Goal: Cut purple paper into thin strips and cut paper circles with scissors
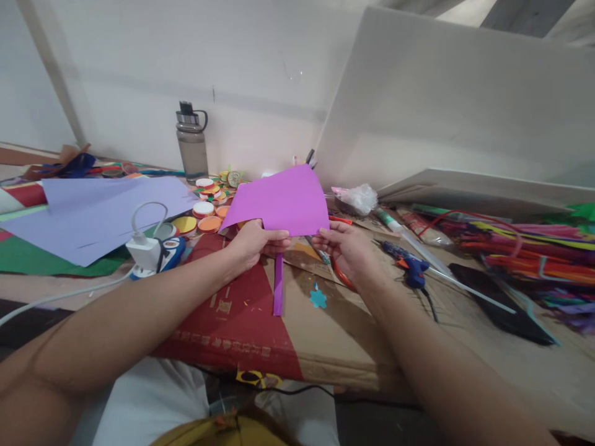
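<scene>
A sheet of purple paper (283, 198) is held up in front of me, its near edge pinched in both hands. My left hand (253, 244) grips that edge near a cut-out notch, thumb on top. My right hand (346, 248) pinches the near right corner between thumb and fingers. Below the sheet, a narrow purple paper strip (277, 288) lies on the cardboard (344, 334). A small blue snowflake-like cut-out (318, 297) lies to its right. Under my right hand shows part of an orange-red handle, mostly hidden.
A glue gun (411, 266) and a dark flat phone-like object (502, 303) lie at right, beside colourful pipe cleaners (525, 254). At left are lavender paper (111, 210) and a power strip with charger (149, 254). Behind stand a water bottle (192, 145) and several round lids (209, 224).
</scene>
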### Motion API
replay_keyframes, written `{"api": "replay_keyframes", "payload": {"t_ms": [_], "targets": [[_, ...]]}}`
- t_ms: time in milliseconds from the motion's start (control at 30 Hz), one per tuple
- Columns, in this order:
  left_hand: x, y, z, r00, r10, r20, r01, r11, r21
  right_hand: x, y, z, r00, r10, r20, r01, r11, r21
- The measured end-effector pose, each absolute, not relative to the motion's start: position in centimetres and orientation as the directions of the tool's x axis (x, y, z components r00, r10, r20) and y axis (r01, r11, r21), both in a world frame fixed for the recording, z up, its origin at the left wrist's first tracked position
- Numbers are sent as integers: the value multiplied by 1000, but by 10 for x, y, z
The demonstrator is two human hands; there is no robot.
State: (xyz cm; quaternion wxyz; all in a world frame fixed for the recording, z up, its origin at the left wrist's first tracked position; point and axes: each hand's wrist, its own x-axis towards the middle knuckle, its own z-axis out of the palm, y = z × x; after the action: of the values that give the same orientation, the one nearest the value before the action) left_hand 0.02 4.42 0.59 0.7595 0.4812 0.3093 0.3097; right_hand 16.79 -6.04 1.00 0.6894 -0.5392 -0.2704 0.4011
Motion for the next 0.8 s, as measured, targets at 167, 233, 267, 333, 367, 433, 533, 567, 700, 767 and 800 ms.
{"api": "replay_keyframes", "payload": {"t_ms": [167,233,267,333,367,433,533,567,700,767,800], "targets": [[2,39,3,517,853,66,-519,251,817,162,-62,14,423,903,-68,-315,76,-946],[4,33,3,482,869,113,-592,228,773,155,-61,12,387,920,-64,-349,82,-934],[5,30,2,472,873,123,-607,221,763,151,-61,11,364,929,-69,-361,72,-930],[7,24,1,484,866,125,-582,212,785,144,-61,9,318,944,-82,-358,39,-933],[7,22,1,500,860,108,-546,216,809,141,-61,9,302,949,-87,-337,21,-941],[7,22,1,506,862,35,-465,239,853,142,-62,10,304,949,-79,-234,-6,-972],[4,29,4,423,906,6,-470,214,856,157,-69,19,354,935,18,186,-51,-981],[2,32,5,402,915,28,-497,193,846,164,-73,23,346,935,79,402,-72,-913],[0,40,11,384,917,105,-602,163,781,192,-86,40,373,924,85,879,-323,-349],[0,42,13,382,915,128,-636,160,755,199,-91,44,366,927,-83,915,-375,-151],[0,42,14,378,916,134,-647,158,746,200,-92,45,350,923,-158,926,-367,-92]]}}
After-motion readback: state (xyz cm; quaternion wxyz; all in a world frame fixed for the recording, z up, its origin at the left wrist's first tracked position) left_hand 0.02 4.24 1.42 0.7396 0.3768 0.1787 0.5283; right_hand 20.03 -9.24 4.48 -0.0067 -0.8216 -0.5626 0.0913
